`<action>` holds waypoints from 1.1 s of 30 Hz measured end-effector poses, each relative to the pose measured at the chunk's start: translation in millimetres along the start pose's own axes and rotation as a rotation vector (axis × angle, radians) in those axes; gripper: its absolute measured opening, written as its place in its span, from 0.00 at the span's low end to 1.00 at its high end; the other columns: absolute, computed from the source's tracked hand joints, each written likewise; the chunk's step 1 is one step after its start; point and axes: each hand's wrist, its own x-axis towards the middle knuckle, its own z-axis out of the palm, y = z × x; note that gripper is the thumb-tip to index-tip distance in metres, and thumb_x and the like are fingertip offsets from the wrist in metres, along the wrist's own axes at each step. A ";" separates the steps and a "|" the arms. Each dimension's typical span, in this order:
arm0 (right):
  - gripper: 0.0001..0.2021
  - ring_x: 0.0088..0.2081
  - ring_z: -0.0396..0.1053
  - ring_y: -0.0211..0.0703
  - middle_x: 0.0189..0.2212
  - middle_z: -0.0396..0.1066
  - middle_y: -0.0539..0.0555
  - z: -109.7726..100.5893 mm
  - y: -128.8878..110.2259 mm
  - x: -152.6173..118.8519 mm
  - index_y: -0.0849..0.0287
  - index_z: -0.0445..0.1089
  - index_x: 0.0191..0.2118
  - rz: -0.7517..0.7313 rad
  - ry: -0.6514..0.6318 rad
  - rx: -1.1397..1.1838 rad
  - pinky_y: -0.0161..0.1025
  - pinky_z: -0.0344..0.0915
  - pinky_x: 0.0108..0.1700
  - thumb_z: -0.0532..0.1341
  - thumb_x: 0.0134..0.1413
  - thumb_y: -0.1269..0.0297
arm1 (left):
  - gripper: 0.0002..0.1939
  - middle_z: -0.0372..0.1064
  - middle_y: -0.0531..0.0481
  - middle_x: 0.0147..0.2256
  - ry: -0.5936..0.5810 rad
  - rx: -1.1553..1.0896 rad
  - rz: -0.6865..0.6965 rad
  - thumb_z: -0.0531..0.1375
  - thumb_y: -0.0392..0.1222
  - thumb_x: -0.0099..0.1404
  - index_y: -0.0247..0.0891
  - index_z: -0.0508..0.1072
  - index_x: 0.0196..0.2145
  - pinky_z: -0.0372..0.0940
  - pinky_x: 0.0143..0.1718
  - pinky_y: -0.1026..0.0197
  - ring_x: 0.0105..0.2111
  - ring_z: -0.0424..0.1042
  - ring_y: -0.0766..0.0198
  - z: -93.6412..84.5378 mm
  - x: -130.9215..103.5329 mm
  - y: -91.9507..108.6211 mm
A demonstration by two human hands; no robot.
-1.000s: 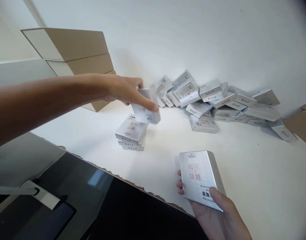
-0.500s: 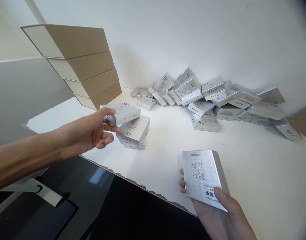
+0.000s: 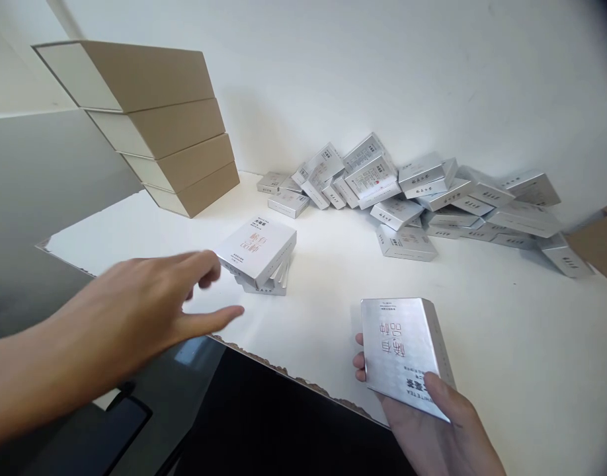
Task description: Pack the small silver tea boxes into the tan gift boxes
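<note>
My right hand (image 3: 447, 413) grips a silver tea box (image 3: 400, 347) over the front right of the table, its thumb across the printed face. The lettering on that box includes "WHITE TEA". At the left, my left hand (image 3: 184, 297) is empty, thumb stretched out and apart from the curled fingers. It hovers beside a short stack of similar silver boxes, close to the left edge of the top box (image 3: 258, 248). That top box lies flat with its printed face up, slightly turned against the boxes (image 3: 268, 288) under it.
Several silver boxes (image 3: 373, 175) lie in a loose heap along the wall. Large tan boxes (image 3: 159, 79) stand stacked at the back left. A brown carton (image 3: 598, 241) is at the right edge. The white table (image 3: 323, 317) has a chipped front edge.
My left hand has let go of a silver box, which now lies on top of the small stack. That hand has drawn back toward me. My right hand keeps its box in nearly the same place.
</note>
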 end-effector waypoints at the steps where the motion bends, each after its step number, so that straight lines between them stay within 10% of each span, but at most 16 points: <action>1: 0.35 0.46 0.74 0.60 0.51 0.74 0.64 1.3 -0.1 -0.2 0.56 0.66 0.62 -0.001 0.007 0.001 0.56 0.69 0.54 0.69 0.50 0.46 | 0.26 0.69 0.50 0.29 0.049 0.122 0.037 0.65 0.70 0.53 0.47 0.68 0.35 0.62 0.23 0.54 0.23 0.69 0.54 -3.3 2.3 -2.1; 4: 0.37 0.46 0.74 0.61 0.51 0.75 0.64 7.3 -1.6 -2.5 0.57 0.64 0.63 -0.005 0.031 -0.006 0.56 0.69 0.54 0.68 0.50 0.46 | 0.44 0.63 0.41 0.52 0.217 0.157 0.017 0.65 0.73 0.52 0.47 0.55 0.56 0.70 0.42 0.41 0.47 0.72 0.38 6.8 3.8 3.0; 8: 0.34 0.48 0.73 0.60 0.52 0.74 0.64 15.3 -4.0 -9.2 0.57 0.66 0.62 -0.011 0.065 -0.032 0.54 0.67 0.56 0.67 0.53 0.46 | 0.50 0.51 0.37 0.64 0.323 -0.249 -0.159 0.70 0.66 0.50 0.49 0.45 0.59 0.67 0.56 0.36 0.63 0.60 0.37 45.1 4.8 27.7; 17: 0.30 0.48 0.73 0.61 0.51 0.74 0.63 3.8 2.6 -4.3 0.55 0.71 0.57 -0.044 -0.017 -0.054 0.57 0.68 0.56 0.67 0.52 0.43 | 0.37 0.69 0.40 0.51 0.299 -0.269 -0.464 0.70 0.60 0.52 0.46 0.59 0.52 0.73 0.31 0.50 0.49 0.74 0.40 56.5 17.9 46.0; 33: 0.29 0.50 0.72 0.63 0.51 0.74 0.62 -1.4 4.1 -3.8 0.54 0.71 0.56 -0.035 -0.020 -0.057 0.61 0.65 0.60 0.66 0.53 0.44 | 0.47 0.67 0.47 0.38 0.447 -0.212 -0.550 0.71 0.58 0.49 0.42 0.52 0.58 0.70 0.35 0.49 0.42 0.73 0.46 62.0 24.6 41.1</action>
